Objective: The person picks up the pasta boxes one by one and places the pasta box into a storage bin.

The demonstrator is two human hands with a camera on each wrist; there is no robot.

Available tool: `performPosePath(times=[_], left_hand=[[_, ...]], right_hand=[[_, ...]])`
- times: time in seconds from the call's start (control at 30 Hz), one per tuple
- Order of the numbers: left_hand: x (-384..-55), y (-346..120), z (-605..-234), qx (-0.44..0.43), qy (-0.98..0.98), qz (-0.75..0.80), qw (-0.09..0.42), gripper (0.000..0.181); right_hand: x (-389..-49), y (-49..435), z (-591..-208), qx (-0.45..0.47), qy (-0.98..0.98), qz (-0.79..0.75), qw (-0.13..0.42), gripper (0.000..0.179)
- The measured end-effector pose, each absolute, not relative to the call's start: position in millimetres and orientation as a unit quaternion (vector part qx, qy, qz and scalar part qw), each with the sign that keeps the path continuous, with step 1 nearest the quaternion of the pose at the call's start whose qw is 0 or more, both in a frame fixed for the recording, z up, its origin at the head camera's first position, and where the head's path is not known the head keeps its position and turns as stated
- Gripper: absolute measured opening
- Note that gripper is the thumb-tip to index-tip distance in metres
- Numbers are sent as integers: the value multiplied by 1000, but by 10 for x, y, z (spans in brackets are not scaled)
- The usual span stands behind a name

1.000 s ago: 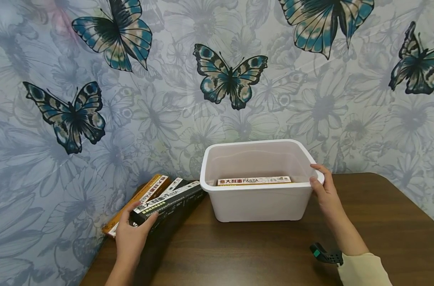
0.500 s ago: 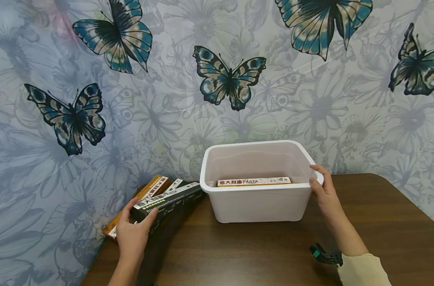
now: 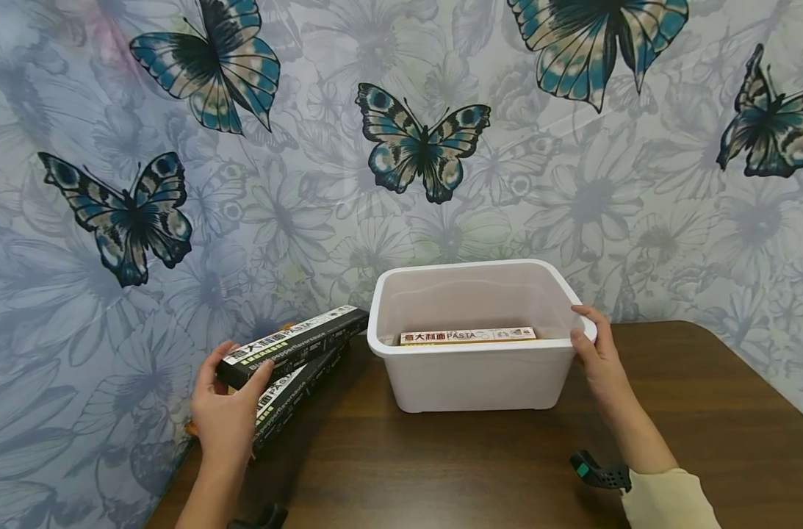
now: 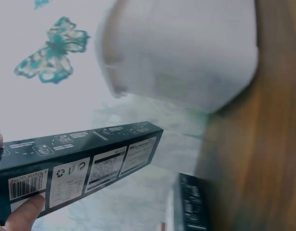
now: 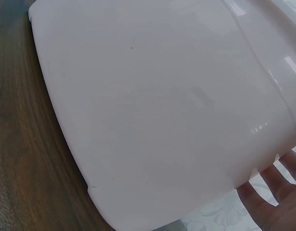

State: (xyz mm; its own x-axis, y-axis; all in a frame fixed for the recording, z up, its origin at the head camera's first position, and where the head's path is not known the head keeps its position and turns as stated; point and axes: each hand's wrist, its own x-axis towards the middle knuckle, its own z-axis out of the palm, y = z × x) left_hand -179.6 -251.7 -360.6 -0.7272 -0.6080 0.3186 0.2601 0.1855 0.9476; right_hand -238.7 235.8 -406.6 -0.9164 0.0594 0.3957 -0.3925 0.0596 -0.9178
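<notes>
- Head view, far left: wallpaper (image 3: 285,184) printed with grey flowers and teal butterflies; it extends behind the whole scene.
- Left: I see the left hand (image 3: 224,411) pinching the near end of the upper black box (image 3: 295,342), thumb on one side and fingers on the other. The box slants away toward the white bin's left rim; whether the two touch, I cannot tell.
- Beneath the held box: the lower black box (image 3: 298,400), also aslant, with small parts of an orange box (image 3: 191,427) that is mostly hidden from me. On the held box, the left wrist view shows me a barcode and pale printed panels.
- Centre: the white bin (image 3: 477,382), upright on the brown table (image 3: 467,470). Inside it I can read "PASTA" on the boxed pasta (image 3: 467,336), visible just above the front rim.
- Right: the right hand (image 3: 599,349) grips the bin's rim near the front corner; the right wrist view shows me its fingers slightly apart.
- Far right: a black wrist strap (image 3: 599,472) with a green piece, beside a cream sleeve (image 3: 668,499).
</notes>
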Motion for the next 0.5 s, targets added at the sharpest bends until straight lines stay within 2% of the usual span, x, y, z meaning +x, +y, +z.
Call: performPosePath(times=[0.2, 0.5], left_hand=[[-1783, -2515, -3402, 87, -640, -659, 386, 62], [-1818, -2384, -3201, 42, -615, -666, 419, 61]], right_hand=[[-2397, 2354, -4067, 123, -704, 678, 172, 42], [-2406, 2358, -4077, 122, -699, 682, 176, 41]])
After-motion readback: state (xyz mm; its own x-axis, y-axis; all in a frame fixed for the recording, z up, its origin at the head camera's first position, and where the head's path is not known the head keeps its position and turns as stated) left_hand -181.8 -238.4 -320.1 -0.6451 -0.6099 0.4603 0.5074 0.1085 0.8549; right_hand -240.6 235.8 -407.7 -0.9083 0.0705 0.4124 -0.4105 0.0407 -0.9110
